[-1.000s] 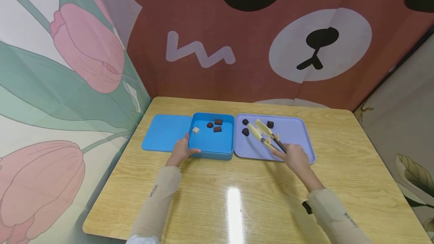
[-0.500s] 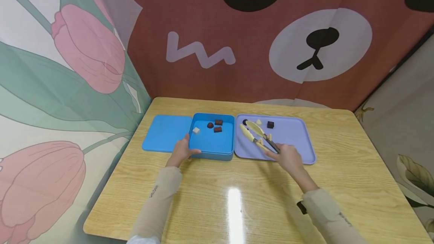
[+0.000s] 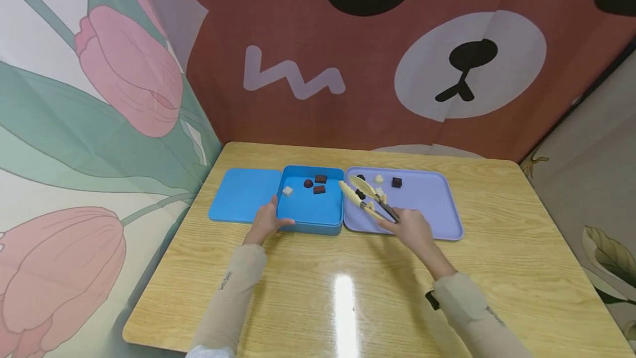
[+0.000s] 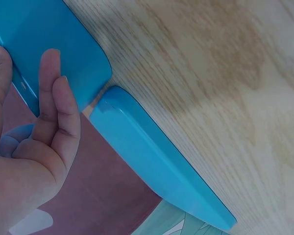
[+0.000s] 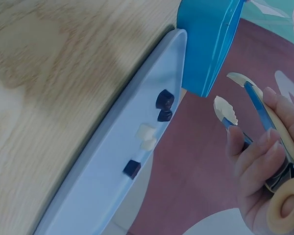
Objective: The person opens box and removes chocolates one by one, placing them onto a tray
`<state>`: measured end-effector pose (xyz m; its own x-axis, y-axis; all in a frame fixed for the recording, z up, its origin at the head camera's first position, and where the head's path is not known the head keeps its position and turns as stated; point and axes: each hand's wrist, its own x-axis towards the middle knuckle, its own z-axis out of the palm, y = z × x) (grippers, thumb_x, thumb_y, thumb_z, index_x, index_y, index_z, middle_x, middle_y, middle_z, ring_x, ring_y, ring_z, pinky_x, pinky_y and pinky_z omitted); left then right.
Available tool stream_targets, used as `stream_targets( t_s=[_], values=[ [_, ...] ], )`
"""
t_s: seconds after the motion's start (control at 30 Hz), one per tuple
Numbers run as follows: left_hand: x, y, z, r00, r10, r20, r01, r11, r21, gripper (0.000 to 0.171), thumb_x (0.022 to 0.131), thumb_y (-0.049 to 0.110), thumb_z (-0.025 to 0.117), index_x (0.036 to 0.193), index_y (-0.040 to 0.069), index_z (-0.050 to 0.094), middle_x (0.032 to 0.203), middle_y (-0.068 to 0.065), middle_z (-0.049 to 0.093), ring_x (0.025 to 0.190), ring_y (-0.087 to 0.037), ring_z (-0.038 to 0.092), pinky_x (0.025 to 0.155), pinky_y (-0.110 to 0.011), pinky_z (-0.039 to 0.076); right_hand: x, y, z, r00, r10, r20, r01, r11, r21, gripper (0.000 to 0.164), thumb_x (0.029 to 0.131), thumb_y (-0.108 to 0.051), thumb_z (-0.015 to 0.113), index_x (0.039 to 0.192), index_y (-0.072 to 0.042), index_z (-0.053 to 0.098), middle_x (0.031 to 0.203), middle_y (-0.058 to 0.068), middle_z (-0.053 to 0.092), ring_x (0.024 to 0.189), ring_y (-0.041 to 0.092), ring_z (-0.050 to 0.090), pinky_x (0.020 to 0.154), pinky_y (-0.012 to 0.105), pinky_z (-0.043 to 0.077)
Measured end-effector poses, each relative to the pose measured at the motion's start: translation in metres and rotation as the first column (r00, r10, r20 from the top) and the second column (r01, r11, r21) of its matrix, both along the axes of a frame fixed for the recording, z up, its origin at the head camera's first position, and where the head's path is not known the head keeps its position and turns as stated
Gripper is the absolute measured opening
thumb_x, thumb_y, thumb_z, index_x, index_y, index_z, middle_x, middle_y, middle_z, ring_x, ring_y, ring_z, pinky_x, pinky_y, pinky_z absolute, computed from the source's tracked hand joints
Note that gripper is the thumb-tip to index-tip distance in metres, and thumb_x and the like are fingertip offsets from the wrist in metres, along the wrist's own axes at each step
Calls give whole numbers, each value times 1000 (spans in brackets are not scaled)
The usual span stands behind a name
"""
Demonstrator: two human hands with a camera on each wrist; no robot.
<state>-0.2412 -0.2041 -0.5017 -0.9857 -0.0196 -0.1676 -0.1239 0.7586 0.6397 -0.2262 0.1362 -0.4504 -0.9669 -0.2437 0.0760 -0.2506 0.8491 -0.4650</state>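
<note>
My left hand [image 3: 265,222] rests against the front left corner of a blue box [image 3: 308,211], its fingers fairly straight along the wall in the left wrist view. Inside the box lie brown chocolates [image 3: 319,189] and a white square one [image 3: 287,191]. My right hand [image 3: 416,232] grips a pair of tongs [image 3: 364,186] with cream tips. The tips are spread, with nothing between them in the right wrist view, above the left part of a lilac tray [image 3: 427,206]. On this tray are dark chocolates [image 5: 132,169] and white ones [image 5: 147,131]; the tongs partly cover some in the head view.
A flat blue lid [image 3: 244,196] lies left of the box, close against it. Box and tray stand side by side on a wooden table [image 3: 298,291]. Printed cloths [image 3: 298,115] hang behind the table and on both sides.
My right hand has moved the spread tongs left across the tray towards the box, uncovering a white chocolate at the back. My left hand has stayed at the box corner.
</note>
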Motion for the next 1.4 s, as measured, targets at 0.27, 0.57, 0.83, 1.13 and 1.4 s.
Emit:
stream_targets(
  t_s=[0.27,0.57,0.83,1.13,1.4],
  values=[
    [1,1,1,1000,6,10,-6,1000,4,98,74,29,73,140,-8,11,106,-30,53,51,-21,59,80,-39,47,-2,-16,4,999,37,9,-37,999,-2,39,78,-42,66,77,-4,61,52,0,42,46,13,38,39,24,30],
    [1,0,0,1000,-2,3,2,1000,-1,97,74,29,73,139,-9,11,89,-24,58,51,-22,59,79,-39,47,-4,-31,5,998,60,27,-60,998,9,38,78,-42,66,65,-10,51,50,-1,41,43,12,37,37,23,30],
    [0,1,1,1000,2,1,-2,1000,-5,97,74,29,73,139,-9,12,94,-25,57,52,-23,59,82,-40,46,-9,-45,9,996,71,46,-74,995,69,38,77,-43,67,63,-11,49,51,-1,40,44,12,36,36,24,29],
    [-1,-1,0,1000,5,6,-5,1000,-20,96,74,29,72,139,-8,12,98,-27,56,51,-22,59,82,-40,46,-17,-63,17,995,60,85,-75,980,182,44,75,-47,66,57,-10,51,49,0,44,43,12,37,35,25,29],
    [-3,0,0,1000,2,14,-2,1000,-29,97,74,30,72,139,-9,13,98,-27,56,52,-21,60,81,-39,47,-27,-76,23,996,57,71,-73,963,258,42,71,-46,72,63,-8,53,52,1,45,45,13,38,37,27,31]
  ],
)
